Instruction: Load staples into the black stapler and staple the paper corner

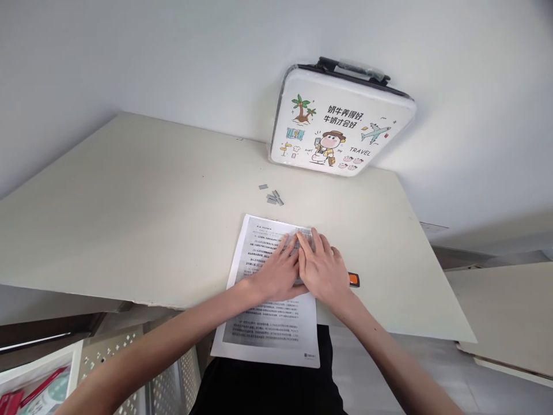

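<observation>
A printed sheet of paper point(276, 356) lies on the table, its lower end hanging over the front edge. My left hand point(279, 268) rests flat on it, fingers stretched toward the upper right. Beside and partly over it, my right hand point(324, 265) presses down near the sheet's right edge, fingers extended. Both hands are open. Just right of my right hand, an orange and black object point(353, 279) sticks out, the rest of it hidden. Beyond the sheet lie several small grey strips point(272, 199) that look like staples.
A white case point(341, 124) with cartoon prints and a black handle leans against the wall at the back of the table point(129, 219). Below the table at left stands a white bin point(71, 369) with red things inside. Another pale surface point(510, 317) is at right.
</observation>
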`<state>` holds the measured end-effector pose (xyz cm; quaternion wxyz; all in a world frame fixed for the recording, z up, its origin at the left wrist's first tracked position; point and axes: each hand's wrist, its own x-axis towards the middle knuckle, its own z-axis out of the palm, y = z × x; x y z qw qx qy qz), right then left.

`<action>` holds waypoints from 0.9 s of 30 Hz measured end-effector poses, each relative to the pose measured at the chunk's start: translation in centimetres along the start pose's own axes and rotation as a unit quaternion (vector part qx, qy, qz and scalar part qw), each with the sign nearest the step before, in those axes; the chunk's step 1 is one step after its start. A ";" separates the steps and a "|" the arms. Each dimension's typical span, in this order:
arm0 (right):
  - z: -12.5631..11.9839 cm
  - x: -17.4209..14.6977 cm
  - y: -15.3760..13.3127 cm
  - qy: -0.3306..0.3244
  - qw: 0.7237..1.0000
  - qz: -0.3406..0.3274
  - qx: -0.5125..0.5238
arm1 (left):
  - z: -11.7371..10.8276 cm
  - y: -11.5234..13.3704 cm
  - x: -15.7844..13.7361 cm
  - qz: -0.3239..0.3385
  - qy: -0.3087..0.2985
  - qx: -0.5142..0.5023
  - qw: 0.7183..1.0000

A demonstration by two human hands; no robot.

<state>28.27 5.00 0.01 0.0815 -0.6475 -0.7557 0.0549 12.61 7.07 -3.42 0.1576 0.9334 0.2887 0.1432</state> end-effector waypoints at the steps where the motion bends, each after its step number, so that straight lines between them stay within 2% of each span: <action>1: -0.1 0.1 -0.1 -0.004 1.000 0.001 0.009 | -0.1 0.0 0.0 0.000 0.002 -0.001 1.000; 6: -2.2 -0.6 1.1 0.002 0.993 0.014 0.114 | -1.8 -0.3 -1.3 -0.005 0.006 -0.015 1.000; 9: -3.3 -2.5 3.3 -0.001 0.985 -0.023 0.171 | -3.8 -0.9 -4.4 -0.040 0.001 0.001 0.999; 11: -3.2 -4.1 4.9 -0.004 0.985 -0.055 0.164 | -5.2 -1.4 -7.1 -0.066 -0.003 0.017 0.998; 13: -2.5 -5.8 6.6 0.015 0.987 -0.053 0.153 | -6.3 -1.8 -9.6 -0.084 -0.017 0.041 0.995; 17: -1.3 -8.5 9.4 0.076 0.986 0.000 0.148 | -7.4 -2.3 -12.6 -0.077 -0.038 0.078 0.993; 21: -1.2 -10.9 10.8 0.130 0.982 0.074 0.117 | -7.8 -2.3 -12.7 -0.064 -0.059 0.077 0.993; 24: -1.0 -12.9 9.8 0.180 0.970 0.132 0.097 | -7.6 -2.9 -12.0 -0.050 -0.075 0.076 0.993; 27: -0.2 -15.2 7.3 0.241 0.948 0.195 0.077 | -6.9 -3.8 -11.4 -0.024 -0.083 0.083 0.993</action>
